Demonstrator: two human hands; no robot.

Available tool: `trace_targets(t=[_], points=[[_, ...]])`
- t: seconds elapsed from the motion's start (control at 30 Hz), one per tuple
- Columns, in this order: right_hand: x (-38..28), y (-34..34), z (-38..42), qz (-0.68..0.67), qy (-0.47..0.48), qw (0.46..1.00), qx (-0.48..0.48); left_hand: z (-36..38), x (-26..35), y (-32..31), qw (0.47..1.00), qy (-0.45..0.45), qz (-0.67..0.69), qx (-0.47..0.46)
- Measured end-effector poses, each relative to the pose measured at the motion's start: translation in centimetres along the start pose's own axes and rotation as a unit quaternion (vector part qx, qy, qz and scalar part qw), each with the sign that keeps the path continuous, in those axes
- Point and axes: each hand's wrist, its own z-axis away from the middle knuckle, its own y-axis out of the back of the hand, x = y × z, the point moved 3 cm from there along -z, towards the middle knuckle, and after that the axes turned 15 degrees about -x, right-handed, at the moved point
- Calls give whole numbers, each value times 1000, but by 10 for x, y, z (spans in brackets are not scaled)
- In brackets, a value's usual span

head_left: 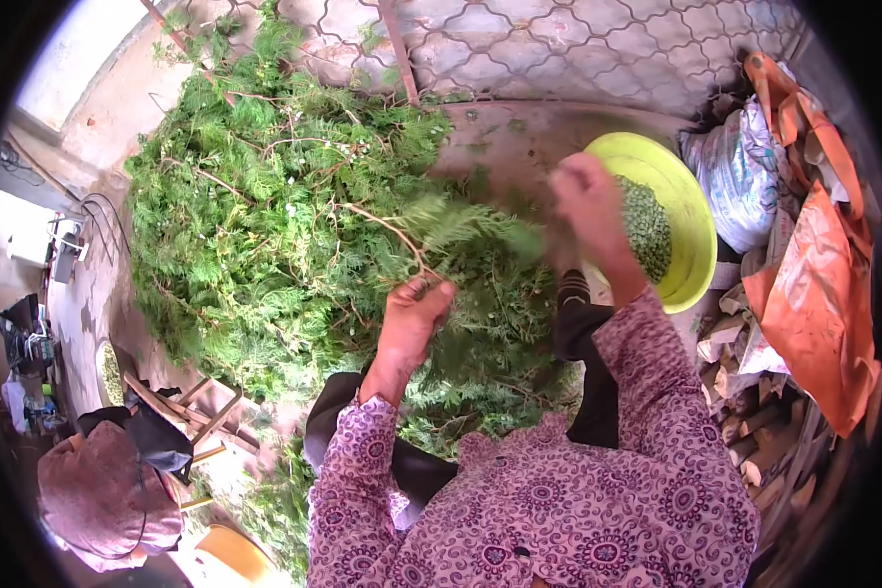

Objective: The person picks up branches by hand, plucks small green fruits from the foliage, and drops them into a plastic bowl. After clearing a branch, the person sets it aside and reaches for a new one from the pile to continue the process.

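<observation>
My left hand (416, 318) is closed around the stem of a leafy evergreen branch (402, 235), held above the pile. My right hand (595, 211) is raised at the left rim of a yellow-green basin (694, 240). Its fingers look curled in and are blurred by motion; whatever may be in them is hidden. Small green cones or seed pods (647, 227) lie heaped in the basin. Below and beyond my left hand spreads a large pile of cut evergreen branches (255, 196), some with bare brown twigs.
White woven sacks (740, 176) and an orange bag (818, 304) stand at the right, above stacked firewood (769, 441). A patterned paved wall or floor (578, 49) lies behind. At lower left are another person (108, 490), a wooden stool (201, 416) and an orange-yellow container (230, 557).
</observation>
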Motion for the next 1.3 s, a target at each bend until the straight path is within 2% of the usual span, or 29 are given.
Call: trace_targets(t=[0.07, 0.1, 0.13, 0.23, 0.27, 0.3, 0.33, 0.43, 0.5, 0.53, 0.6, 0.63, 0.67, 0.7, 0.73, 0.8, 0.83, 0.87, 0.9, 0.93, 0.97, 1.03, 1.07, 1.13, 1.17, 1.2, 1.23, 1.27, 1.3], points=[[22, 53, -11, 173, 58, 977, 107, -4, 0, 10, 993, -31, 102, 57], [39, 87, -14, 386, 101, 902, 164, -4, 6, 16, 986, -36, 153, 46], [52, 109, -13, 578, 138, 776, 212, -6, 8, 16, 986, -36, 154, 47], [69, 120, -11, 585, 85, 787, 178, -13, 8, 21, 968, -93, 229, 43], [58, 107, -10, 475, 12, 874, 103, -15, 9, 20, 967, -94, 231, 44], [39, 80, -5, 350, -63, 934, 25, -17, 9, 19, 962, -97, 251, 54], [21, 50, 0, 299, -48, 952, -32, -19, 9, 18, 955, -98, 271, 64], [1, -34, 16, 125, -72, 956, -257, -25, 2, 18, 962, -102, 248, 53], [3, -80, 30, 159, 67, 927, -332, -28, -1, 14, 963, -95, 245, 66], [15, -95, 35, 157, 66, 928, -331, -30, -3, 13, 963, -92, 244, 62], [28, -117, 41, 234, 180, 913, -282, -29, -4, 13, 964, -89, 244, 60], [27, -116, 41, 234, 181, 912, -283, -25, -3, 13, 969, -72, 230, 54], [17, -113, 37, 151, 37, 928, -339, -22, -2, 14, 973, -56, 217, 47], [15, -111, 34, 65, -108, 914, -385, -20, -2, 17, 983, -47, 178, 24], [17, -109, 29, 67, -106, 914, -387, -17, -3, 18, 982, -50, 179, 24], [28, -99, 19, -52, -128, 915, -380, -8, -3, 9, 997, 39, 29, 63], [34, -95, 14, -83, -126, 928, -341, -6, -10, 9, 995, 33, -87, 45], [42, -92, 8, -81, -126, 928, -342, -1, -19, 9, 995, 32, -86, 45], [51, -86, 0, -82, -126, 946, -287, 5, -22, 3, 945, -31, -325, -2], [57, -82, -6, -82, -124, 961, -232, 12, -26, -6, 833, -91, -543, -48], [61, -85, -10, -79, -123, 961, -233, 18, -31, -8, 834, -94, -542, -46], [68, -85, -15, -108, -138, 973, -149, 27, -51, -18, 638, -3, -746, -190], [63, -92, -14, -103, -137, 974, -151, 32, -56, -14, 641, -6, -744, -187], [49, -121, -9, 10, -114, 988, -107, 37, -75, -6, 563, 68, -784, -252], [23, -147, 2, -18, -70, 991, -116, 36, -78, -4, 563, 67, -784, -255], [-1, -176, 10, 30, -7, 984, -174, 34, -78, -2, 574, 57, -780, -241], [4, -220, 21, -54, 154, 971, -176, 31, -77, -1, 586, 47, -777, -227], [-52, -238, 49, 62, 233, 942, -234, 28, -68, -5, 583, 48, -778, -231], [-53, -279, 76, -84, 337, 879, -326, 27, -55, -11, 575, 112, -773, -244]])
